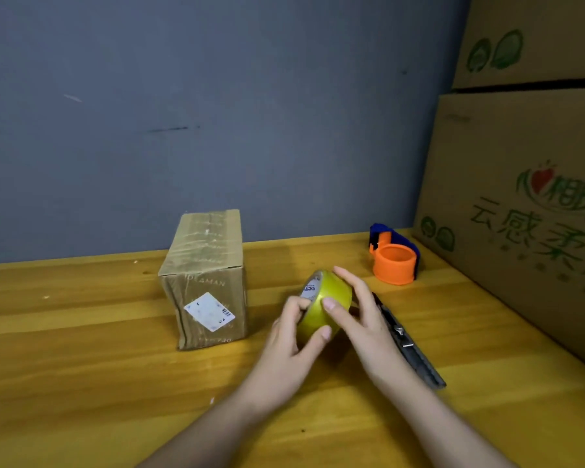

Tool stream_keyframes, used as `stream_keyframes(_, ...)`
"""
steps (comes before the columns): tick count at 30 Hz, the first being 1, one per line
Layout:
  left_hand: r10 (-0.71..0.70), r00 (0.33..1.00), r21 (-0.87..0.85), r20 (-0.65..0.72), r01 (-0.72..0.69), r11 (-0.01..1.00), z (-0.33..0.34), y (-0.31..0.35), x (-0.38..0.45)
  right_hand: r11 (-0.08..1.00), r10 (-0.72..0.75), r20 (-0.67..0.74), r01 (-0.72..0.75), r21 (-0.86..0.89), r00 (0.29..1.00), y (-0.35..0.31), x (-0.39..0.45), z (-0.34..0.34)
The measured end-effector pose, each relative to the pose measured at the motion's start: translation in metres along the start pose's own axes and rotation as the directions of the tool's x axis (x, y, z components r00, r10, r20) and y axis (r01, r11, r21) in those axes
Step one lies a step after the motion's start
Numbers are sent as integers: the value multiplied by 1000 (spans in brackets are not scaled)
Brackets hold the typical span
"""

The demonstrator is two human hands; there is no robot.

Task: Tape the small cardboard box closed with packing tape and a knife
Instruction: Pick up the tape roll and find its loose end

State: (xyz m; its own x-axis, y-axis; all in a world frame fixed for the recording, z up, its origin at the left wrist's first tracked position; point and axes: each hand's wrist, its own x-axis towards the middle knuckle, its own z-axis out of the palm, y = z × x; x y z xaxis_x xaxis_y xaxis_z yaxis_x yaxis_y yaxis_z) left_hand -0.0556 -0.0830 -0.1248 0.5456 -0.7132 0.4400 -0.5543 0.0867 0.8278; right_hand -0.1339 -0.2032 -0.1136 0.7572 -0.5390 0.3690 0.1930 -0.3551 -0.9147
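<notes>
Head view, reading left to right: I see one small box [205,282] standing on the table [65,349], near the wall, with a white label [209,311] on its near face. Just right of it, not touching, my left hand [293,336] and right hand [358,310] both curl round one yellow tape roll [325,307], left fingers pinching at its rim (thumb on the band). One knife [407,342] lies beside the right wrist. One orange dispenser [394,255] sits behind, and two big cartons [527,197] are stacked far right.
</notes>
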Motion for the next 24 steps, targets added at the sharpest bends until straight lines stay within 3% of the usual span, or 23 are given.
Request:
stream_keyframes(3, -2, 999, -81, 33, 4, 997, -1, 5, 1, 999, -31, 8, 31, 7, 999, 2, 1, -3)
stream_keyframes(16, -27, 999, -222, -38, 17, 975, -1, 4, 1, 896, -359, -40, 332, -296, 932, -11, -4, -2)
stream_keyframes(24, -26, 999, -306, -26, 17, 952, -3, 8, 1, 892, -371, -55, 339, -300, 927, -17, -5, 3)
